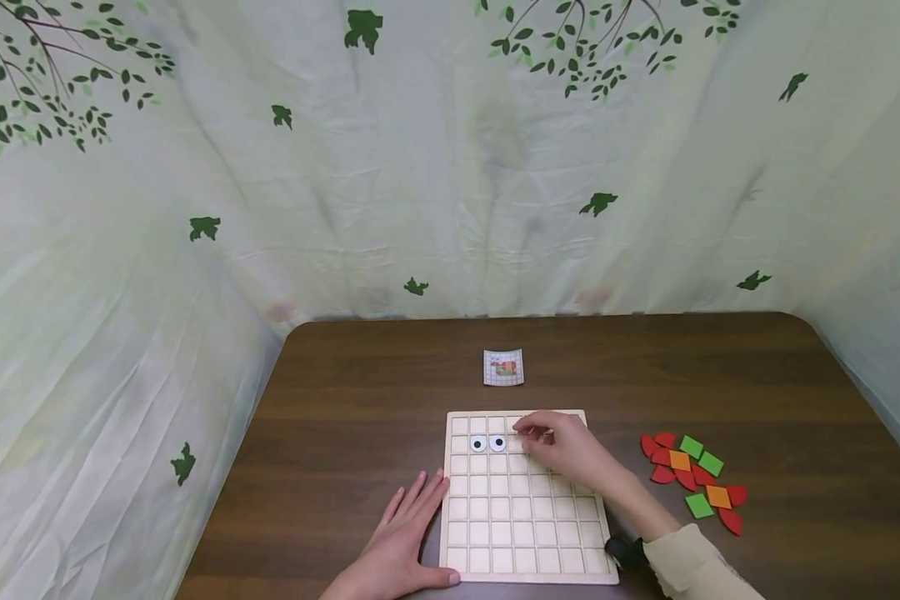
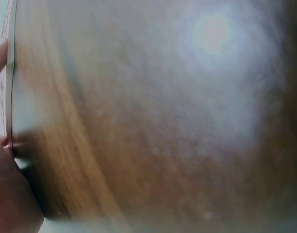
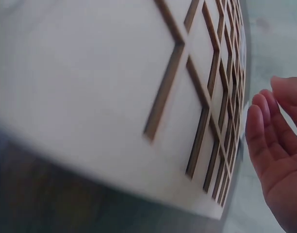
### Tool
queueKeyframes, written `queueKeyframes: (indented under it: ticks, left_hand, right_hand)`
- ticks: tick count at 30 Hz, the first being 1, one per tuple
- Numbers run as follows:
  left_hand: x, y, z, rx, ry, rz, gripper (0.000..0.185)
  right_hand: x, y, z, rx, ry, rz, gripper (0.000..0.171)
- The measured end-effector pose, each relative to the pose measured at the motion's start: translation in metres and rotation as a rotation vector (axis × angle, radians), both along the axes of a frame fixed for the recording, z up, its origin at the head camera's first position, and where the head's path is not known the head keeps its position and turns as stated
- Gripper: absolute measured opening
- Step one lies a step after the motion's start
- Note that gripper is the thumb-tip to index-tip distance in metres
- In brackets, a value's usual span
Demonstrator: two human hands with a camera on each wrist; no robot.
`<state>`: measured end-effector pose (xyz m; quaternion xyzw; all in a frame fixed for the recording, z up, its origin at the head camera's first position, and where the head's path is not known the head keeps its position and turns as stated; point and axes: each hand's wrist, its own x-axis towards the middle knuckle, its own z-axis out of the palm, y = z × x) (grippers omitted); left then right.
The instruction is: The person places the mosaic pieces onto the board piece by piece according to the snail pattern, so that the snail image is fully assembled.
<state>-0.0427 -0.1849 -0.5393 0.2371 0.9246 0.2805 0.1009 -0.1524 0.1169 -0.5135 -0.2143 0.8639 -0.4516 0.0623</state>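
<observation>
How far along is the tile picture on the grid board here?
Early. Two googly-eye pieces sit in the pale wooden grid board. The right hand hovers over its upper cells; the left hand rests flat against its left edge. The red, green and orange tiles lie unplaced on the table.

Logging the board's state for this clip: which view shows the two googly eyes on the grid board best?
The head view. It shows both googly eyes side by side in the second row of the grid board, just left of the right hand. The right wrist view shows only bare grid cells; the left wrist view is a blur with the board's edge.
</observation>
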Motion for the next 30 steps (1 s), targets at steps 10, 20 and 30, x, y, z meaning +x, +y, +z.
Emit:
queueKeyframes:
  ticks: [10,20,30]
  left_hand:
    - [0.001,0.001,-0.001,-0.006,-0.012,-0.001,0.113]
    - [0.0,0.0,-0.001,-0.004,0.007,-0.004,0.114]
    - [-0.001,0.0,-0.002,-0.013,-0.032,0.001,0.114]
  right_hand:
    - [0.02,0.036,0.006,0.001,-0.037,-0.142,0.024]
    - [0.029,0.08,0.003,0.056,0.087,-0.22,0.029]
    - [0.028,0.126,0.002,0.185,0.171,-0.218,0.035]
